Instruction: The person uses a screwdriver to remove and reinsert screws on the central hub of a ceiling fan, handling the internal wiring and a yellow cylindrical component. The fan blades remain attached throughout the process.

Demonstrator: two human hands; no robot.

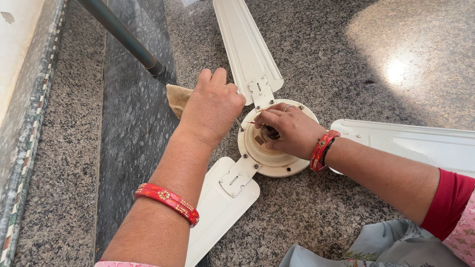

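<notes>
A cream ceiling fan lies on the granite floor, its round hub point(277, 165) in the middle of the view. My left hand point(213, 106) is closed in a fist just left of the hub, around a thin metal tool point(239, 124) whose shaft points at the hub's rim. My right hand point(289, 131) rests on top of the hub, fingers curled around a dark part point(272, 133) at its centre. A thin red wire point(251, 122) shows beside those fingers. Both wrists wear red bangles.
Three fan blades spread out: one far point(245, 44), one right point(415, 143), one near left point(217, 207). A tan cloth point(175, 96) lies behind my left hand. A dark pole point(123, 34) slants in from the top left. Grey fabric point(376, 247) lies bottom right.
</notes>
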